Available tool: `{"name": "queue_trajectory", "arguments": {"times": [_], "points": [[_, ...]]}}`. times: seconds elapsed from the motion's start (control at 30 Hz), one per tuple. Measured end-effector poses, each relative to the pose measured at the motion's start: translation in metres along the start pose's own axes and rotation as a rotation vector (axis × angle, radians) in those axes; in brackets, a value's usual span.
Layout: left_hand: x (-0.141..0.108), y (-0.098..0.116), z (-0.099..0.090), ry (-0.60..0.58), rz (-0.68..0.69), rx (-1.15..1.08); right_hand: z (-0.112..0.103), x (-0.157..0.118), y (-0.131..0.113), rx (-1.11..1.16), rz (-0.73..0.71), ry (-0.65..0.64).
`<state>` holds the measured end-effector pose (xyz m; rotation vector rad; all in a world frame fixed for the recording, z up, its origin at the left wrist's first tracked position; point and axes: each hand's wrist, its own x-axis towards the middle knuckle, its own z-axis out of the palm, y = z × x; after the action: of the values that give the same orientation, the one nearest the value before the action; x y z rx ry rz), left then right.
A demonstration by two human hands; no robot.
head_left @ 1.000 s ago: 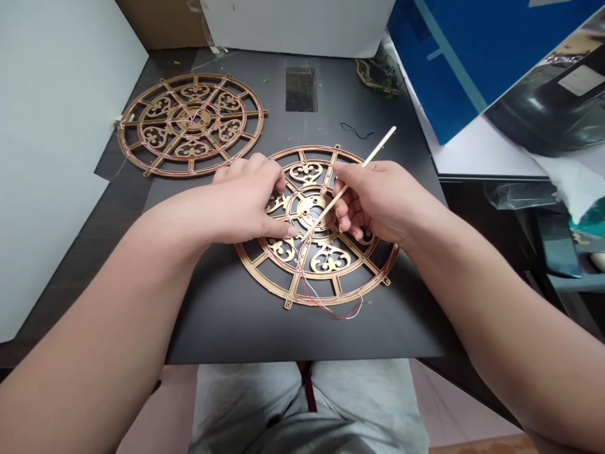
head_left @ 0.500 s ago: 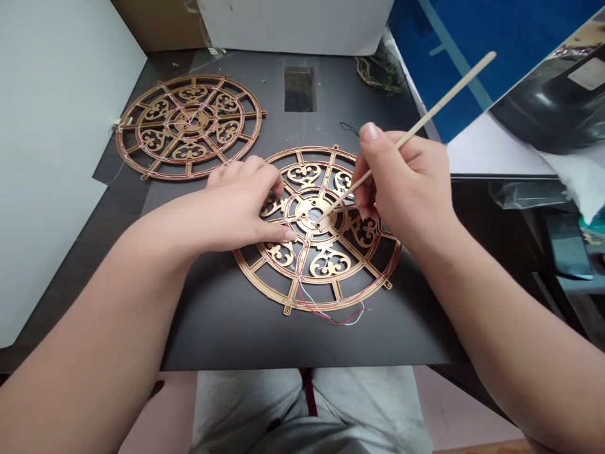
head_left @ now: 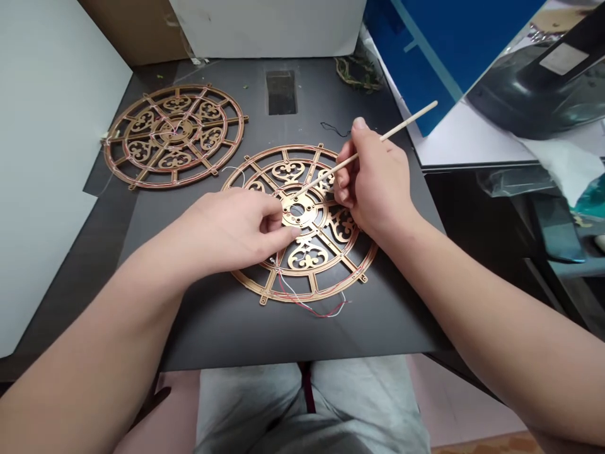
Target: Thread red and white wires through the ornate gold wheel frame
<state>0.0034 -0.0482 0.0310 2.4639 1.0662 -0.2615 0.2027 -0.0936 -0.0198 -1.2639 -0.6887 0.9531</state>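
A round openwork wooden wheel (head_left: 312, 279) lies flat on the dark table, with scrollwork panels and thin red and white wires (head_left: 293, 293) along its ribs; their loose ends trail past its near rim. My left hand (head_left: 241, 227) is curled over the wheel's left side, thumb near the centre ring, and holds it; what lies under the fingers is hidden. Between the thumb and fingers of my right hand (head_left: 375, 173) is a thin wooden stick (head_left: 409, 120). Its lower tip meets the upper part of the centre ring (head_left: 309, 217).
A second wired wooden wheel (head_left: 174, 180) lies at the back left. A rectangular cutout (head_left: 281, 93) and a bundle of green twigs (head_left: 358, 74) are at the back. White panels (head_left: 42, 157) stand around the table, and a blue board (head_left: 425, 57) leans at the right.
The stick's tip has moved from the near side of the centre ring to its upper edge, and the stick lies flatter. My left hand has shifted nearer me with its fingers more curled.
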Motion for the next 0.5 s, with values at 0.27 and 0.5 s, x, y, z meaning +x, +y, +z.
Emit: {"name": "queue_trajectory", "arguments": {"times": [0.27, 0.5], "points": [[-0.001, -0.012, 0.003, -0.067, 0.234, 0.056, 0.002, 0.001, 0.000, 0.052, -0.029, -0.039], [0.000, -0.016, 0.005, -0.107, 0.360, 0.017, 0.000, 0.000, 0.001, 0.027, -0.051, -0.078]]}}
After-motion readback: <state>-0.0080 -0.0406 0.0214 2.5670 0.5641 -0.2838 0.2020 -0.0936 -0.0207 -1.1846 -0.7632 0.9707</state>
